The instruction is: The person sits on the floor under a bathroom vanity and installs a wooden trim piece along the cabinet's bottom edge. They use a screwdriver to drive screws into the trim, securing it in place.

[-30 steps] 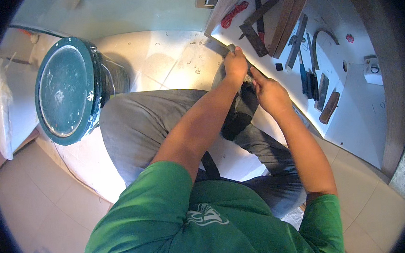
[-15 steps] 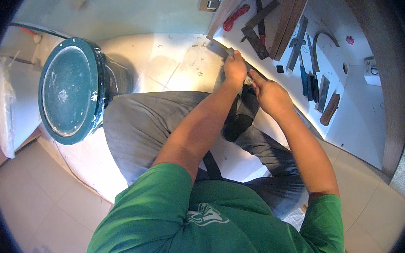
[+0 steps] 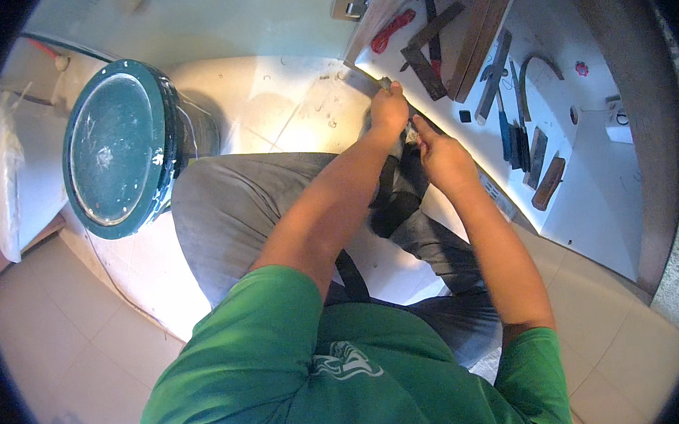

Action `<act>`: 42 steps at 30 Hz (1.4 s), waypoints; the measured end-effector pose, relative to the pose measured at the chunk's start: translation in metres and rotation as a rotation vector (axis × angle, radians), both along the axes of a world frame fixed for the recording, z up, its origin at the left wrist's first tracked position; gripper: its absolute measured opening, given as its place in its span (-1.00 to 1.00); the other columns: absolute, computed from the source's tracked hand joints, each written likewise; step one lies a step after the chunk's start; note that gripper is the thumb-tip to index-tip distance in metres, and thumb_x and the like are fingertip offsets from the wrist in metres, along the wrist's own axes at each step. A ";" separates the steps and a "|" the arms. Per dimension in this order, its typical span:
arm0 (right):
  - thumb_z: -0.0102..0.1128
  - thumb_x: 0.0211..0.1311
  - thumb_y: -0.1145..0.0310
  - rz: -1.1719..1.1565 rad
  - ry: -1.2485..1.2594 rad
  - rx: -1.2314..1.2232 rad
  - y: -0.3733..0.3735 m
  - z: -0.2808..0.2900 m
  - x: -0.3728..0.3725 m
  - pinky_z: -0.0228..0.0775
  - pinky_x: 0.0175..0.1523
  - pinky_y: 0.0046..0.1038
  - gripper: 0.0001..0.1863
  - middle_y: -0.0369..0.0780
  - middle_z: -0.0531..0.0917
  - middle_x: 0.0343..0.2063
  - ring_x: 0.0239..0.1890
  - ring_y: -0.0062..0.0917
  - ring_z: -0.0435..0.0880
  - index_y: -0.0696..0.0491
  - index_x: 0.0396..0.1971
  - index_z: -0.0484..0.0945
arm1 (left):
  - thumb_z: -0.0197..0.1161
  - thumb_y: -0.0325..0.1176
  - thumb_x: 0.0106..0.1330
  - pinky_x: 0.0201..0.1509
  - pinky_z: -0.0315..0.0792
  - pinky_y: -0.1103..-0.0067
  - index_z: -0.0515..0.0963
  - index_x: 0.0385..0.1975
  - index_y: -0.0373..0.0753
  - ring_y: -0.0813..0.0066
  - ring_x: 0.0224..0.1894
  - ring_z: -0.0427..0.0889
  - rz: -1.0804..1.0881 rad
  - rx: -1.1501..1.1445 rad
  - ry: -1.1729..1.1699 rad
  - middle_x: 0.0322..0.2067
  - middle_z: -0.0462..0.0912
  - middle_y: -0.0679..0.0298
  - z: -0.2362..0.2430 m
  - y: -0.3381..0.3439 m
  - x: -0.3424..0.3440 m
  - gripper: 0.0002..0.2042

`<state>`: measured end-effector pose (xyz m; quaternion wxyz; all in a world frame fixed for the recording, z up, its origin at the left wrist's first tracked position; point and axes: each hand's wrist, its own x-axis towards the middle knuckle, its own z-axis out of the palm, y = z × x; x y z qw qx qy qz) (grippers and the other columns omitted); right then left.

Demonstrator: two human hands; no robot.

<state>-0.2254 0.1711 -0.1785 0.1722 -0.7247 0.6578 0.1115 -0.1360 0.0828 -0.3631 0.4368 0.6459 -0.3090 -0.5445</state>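
My left hand (image 3: 388, 114) is closed round a narrow grey piece (image 3: 385, 83) beside the long edge of a lit white cabinet panel (image 3: 598, 194). Below and right of it, my right hand (image 3: 442, 157) is closed, its index finger reaching up along the piece; what exactly it grips is partly hidden. Both hands are over my dark shoe and bent legs in grey trousers (image 3: 244, 195). On the panel just right of my hands lie dark flat bars (image 3: 424, 72), blue-handled tools (image 3: 505, 137), a wooden-handled piece (image 3: 548, 184) and a red coiled cord (image 3: 391, 30).
A bucket with a paint-spotted teal lid (image 3: 111, 149) stands at the left beside a white wrapped item (image 3: 3, 180). A frosted glass panel (image 3: 255, 21) with a metal fitting (image 3: 349, 6) is ahead. Tiled floor (image 3: 293, 113) shows small scraps. Dark wood boards (image 3: 483, 13) frame the cabinet.
My hands have shifted slightly, the right one a little up and to the left. The whole view has moved slightly; both hands keep their closed hold.
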 end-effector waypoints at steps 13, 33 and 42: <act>-0.02 0.52 0.10 0.023 -0.026 0.029 0.003 0.009 0.002 0.55 0.08 0.01 -0.54 0.06 0.73 -0.14 -0.06 -0.01 0.74 -0.38 0.37 0.42 | -0.09 0.00 0.53 0.19 0.42 0.07 0.61 -0.20 -0.61 -0.41 0.01 0.61 0.108 0.022 0.019 -0.16 0.64 -0.43 0.003 0.013 0.000 -0.38; 0.08 0.48 0.20 -0.002 -0.057 -0.049 0.003 -0.005 0.006 0.56 0.02 -0.01 -0.51 0.04 0.75 -0.20 -0.15 -0.01 0.74 -0.30 0.38 0.42 | -0.07 0.02 0.53 -0.20 0.58 0.15 0.57 -0.25 -0.65 -0.16 -0.37 0.73 -0.013 -0.058 -0.165 -0.36 0.66 -0.34 0.010 0.002 0.012 -0.36; 0.06 0.49 0.17 0.008 -0.029 -0.022 0.000 0.004 0.004 0.57 0.01 -0.02 -0.52 0.05 0.74 -0.22 -0.16 0.00 0.74 -0.32 0.37 0.44 | -0.10 0.01 0.54 0.09 0.45 0.08 0.58 -0.18 -0.63 -0.32 -0.04 0.63 0.086 -0.029 -0.097 -0.17 0.63 -0.42 0.012 0.007 0.003 -0.37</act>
